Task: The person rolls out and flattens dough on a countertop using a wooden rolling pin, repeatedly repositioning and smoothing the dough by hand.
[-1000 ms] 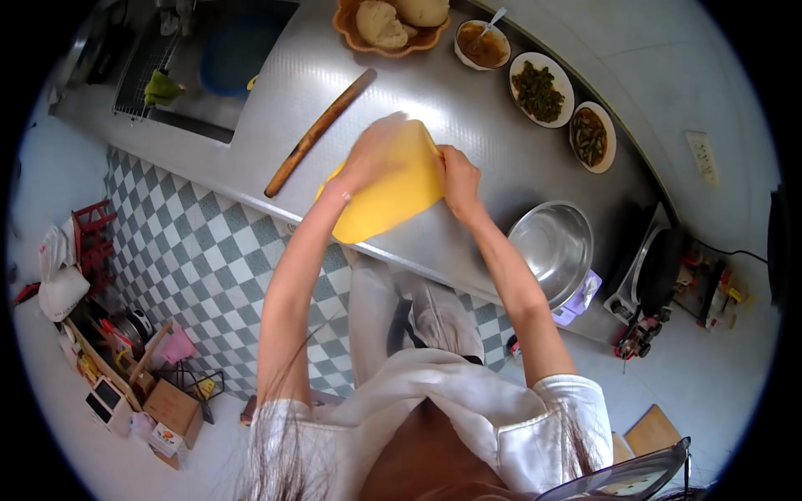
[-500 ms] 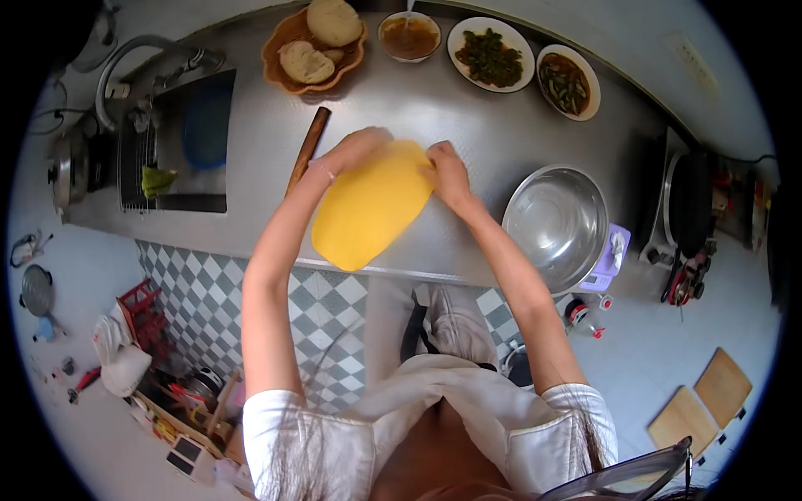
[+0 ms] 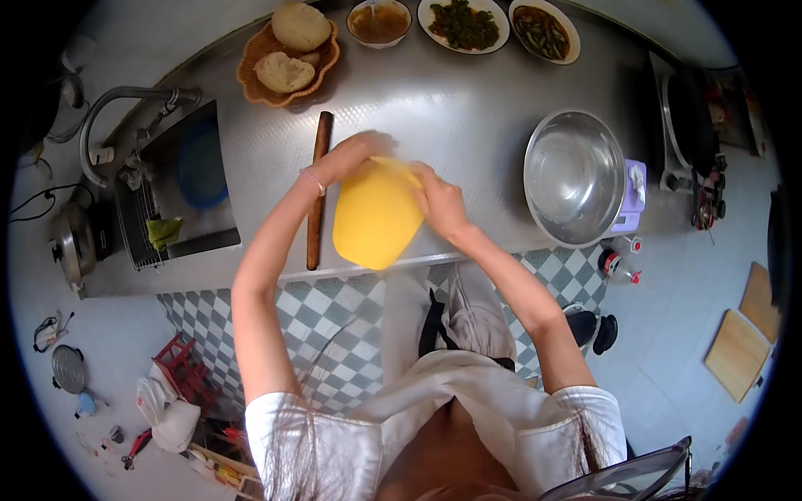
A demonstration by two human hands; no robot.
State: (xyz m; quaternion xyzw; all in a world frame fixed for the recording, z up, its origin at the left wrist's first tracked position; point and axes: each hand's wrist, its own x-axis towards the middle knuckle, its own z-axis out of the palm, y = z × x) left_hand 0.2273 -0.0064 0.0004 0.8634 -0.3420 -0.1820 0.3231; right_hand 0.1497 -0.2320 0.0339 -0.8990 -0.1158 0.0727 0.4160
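Note:
A flat yellow dough sheet (image 3: 376, 219) lies over the near part of the steel counter, its far edge raised and folded. At the far left of that edge is my left hand (image 3: 357, 155), closed on the dough, with its fingertips blurred by motion. My right hand (image 3: 440, 199) pinches the sheet's far right edge between thumb and fingers. Just left of the dough, a dark wooden rolling pin (image 3: 315, 225) points away from me, partly covered by my left wrist.
Along the back stand a basket of buns (image 3: 251, 71), a bowl of brown sauce (image 3: 378, 23) and two dishes of green food. A steel bowl (image 3: 575, 179) sits beside a purple scale (image 3: 631, 204) on the right. The sink (image 3: 224, 179) is at left, a stove (image 3: 671, 125) far right.
My view has shifted. The dough sheet looks shorter, with its far edge now folded in. Both hands stay at that edge, and the left one has moved closer to the right.

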